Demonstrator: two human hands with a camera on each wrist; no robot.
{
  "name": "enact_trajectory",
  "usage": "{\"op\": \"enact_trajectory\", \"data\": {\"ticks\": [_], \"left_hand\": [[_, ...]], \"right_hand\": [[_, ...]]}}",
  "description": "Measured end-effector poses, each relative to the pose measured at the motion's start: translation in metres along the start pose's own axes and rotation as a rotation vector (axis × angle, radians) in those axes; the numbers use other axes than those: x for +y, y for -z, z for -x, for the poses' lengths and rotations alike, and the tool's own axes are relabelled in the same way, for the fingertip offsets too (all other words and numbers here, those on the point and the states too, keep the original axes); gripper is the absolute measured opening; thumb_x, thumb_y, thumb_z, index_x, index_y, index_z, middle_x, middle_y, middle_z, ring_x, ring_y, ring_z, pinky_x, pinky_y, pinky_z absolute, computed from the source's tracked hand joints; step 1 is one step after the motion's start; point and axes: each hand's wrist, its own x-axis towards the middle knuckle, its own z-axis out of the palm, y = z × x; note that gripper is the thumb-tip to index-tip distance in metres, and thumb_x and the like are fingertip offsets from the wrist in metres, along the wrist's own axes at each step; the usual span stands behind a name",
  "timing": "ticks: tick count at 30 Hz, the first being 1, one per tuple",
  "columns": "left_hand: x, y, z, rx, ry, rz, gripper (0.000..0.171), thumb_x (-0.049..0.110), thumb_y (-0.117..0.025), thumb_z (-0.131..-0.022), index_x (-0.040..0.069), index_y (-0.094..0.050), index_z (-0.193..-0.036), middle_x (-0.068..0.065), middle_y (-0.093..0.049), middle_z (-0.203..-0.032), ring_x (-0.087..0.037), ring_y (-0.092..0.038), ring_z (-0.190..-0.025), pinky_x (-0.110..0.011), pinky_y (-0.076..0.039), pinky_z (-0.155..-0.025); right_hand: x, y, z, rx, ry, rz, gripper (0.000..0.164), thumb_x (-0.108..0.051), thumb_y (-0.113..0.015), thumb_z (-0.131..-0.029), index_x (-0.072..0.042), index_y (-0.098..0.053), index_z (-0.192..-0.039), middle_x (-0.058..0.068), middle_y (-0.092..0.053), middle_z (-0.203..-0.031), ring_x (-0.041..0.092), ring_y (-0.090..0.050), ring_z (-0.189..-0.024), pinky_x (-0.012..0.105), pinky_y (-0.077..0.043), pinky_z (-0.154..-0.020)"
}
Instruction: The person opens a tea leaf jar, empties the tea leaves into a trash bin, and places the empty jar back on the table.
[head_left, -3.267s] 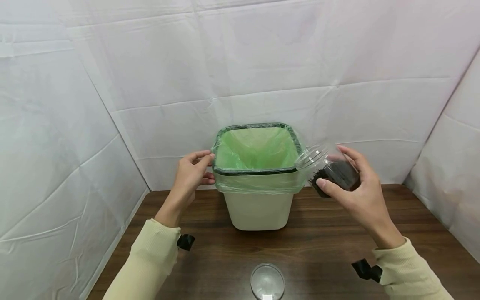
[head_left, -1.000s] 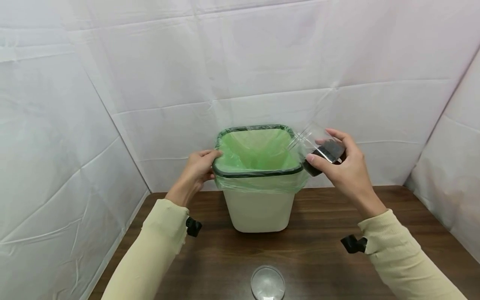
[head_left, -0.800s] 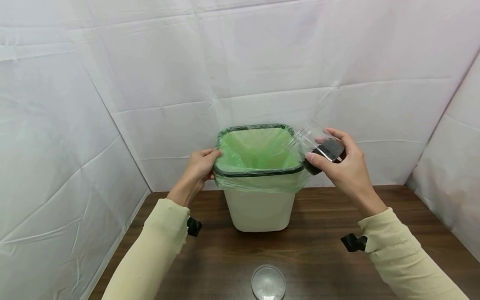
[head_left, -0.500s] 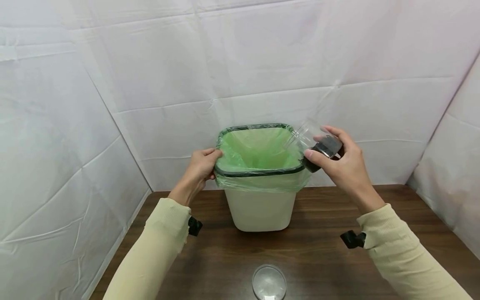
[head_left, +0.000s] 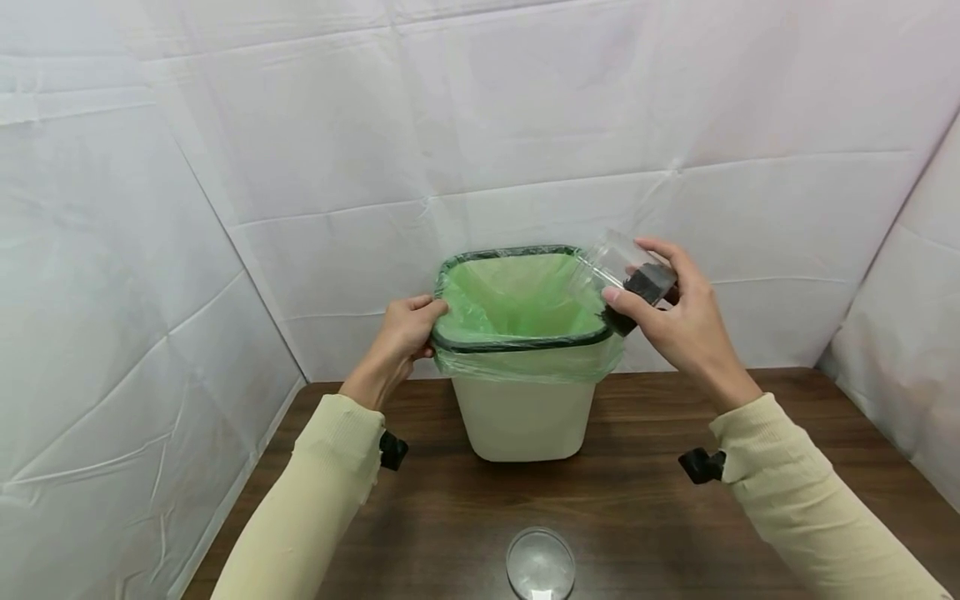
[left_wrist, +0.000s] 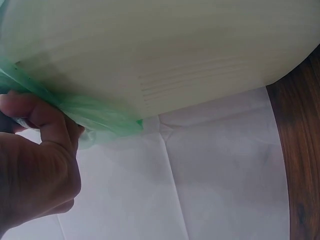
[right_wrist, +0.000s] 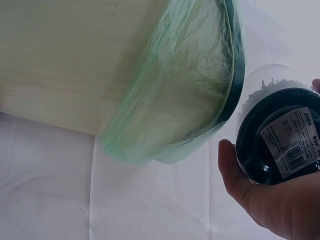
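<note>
A cream trash can (head_left: 522,421) stands upright, lined with a green plastic bag (head_left: 517,287) that folds down over its dark rim (head_left: 525,343). My left hand (head_left: 402,337) grips the rim and bag at the can's left side; its fingers curl over the bag in the left wrist view. In my right hand (head_left: 678,308) is a clear jar (head_left: 611,258), lidless and tilted, its mouth over the can's right rim. Dark loose bits (head_left: 647,283) lie inside the jar, toward its base. The right wrist view shows a printed label (right_wrist: 292,142) on the jar's base.
A round clear lid (head_left: 540,564) lies on the dark wooden table (head_left: 637,500) in front of the can. White cloth (head_left: 337,125) hangs behind and at both sides, close to the can's back.
My left hand has closed on the rim. My right hand has raised the jar and brought it left, over the can's right edge, tipping it further. The dark bits have shifted inside the jar.
</note>
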Motion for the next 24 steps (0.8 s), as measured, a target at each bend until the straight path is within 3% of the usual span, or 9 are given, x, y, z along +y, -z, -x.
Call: {"op": "enact_trajectory", "data": {"ticks": [3, 12, 24], "left_hand": [[0.0003, 0.0005, 0.0002, 0.0, 0.002, -0.007, 0.053, 0.022, -0.057, -0.101, 0.01, -0.047, -0.151, -0.011, -0.062, -0.105, -0.009, -0.041, -0.052, -0.02, -0.042, -0.047], [0.0004, 0.0016, 0.0001, -0.003, 0.006, -0.016, 0.048, 0.023, -0.057, -0.101, 0.01, -0.052, -0.147, -0.004, -0.053, -0.075, -0.01, -0.04, -0.051, -0.023, -0.043, -0.049], [-0.0007, 0.0028, -0.0016, 0.004, 0.001, -0.049, 0.047, 0.023, -0.057, -0.101, 0.011, -0.055, -0.146, -0.003, -0.051, -0.072, -0.011, -0.039, -0.051, -0.025, -0.043, -0.05]], "right_hand": [[-0.0025, -0.0018, -0.0022, -0.007, -0.004, -0.016, 0.069, -0.027, -0.076, -0.09, -0.019, -0.043, -0.15, 0.019, -0.054, -0.139, 0.028, -0.055, -0.123, 0.018, -0.049, -0.08], [-0.0057, -0.0062, -0.0046, -0.009, -0.043, -0.007, 0.072, -0.03, -0.077, -0.089, -0.013, -0.037, -0.147, 0.013, -0.055, -0.134, 0.019, -0.054, -0.11, 0.021, -0.047, -0.081], [-0.0031, -0.0081, -0.0092, -0.006, -0.064, 0.003, 0.074, -0.033, -0.077, -0.089, -0.009, -0.035, -0.146, 0.011, -0.054, -0.134, 0.017, -0.053, -0.108, 0.021, -0.047, -0.079]]}}
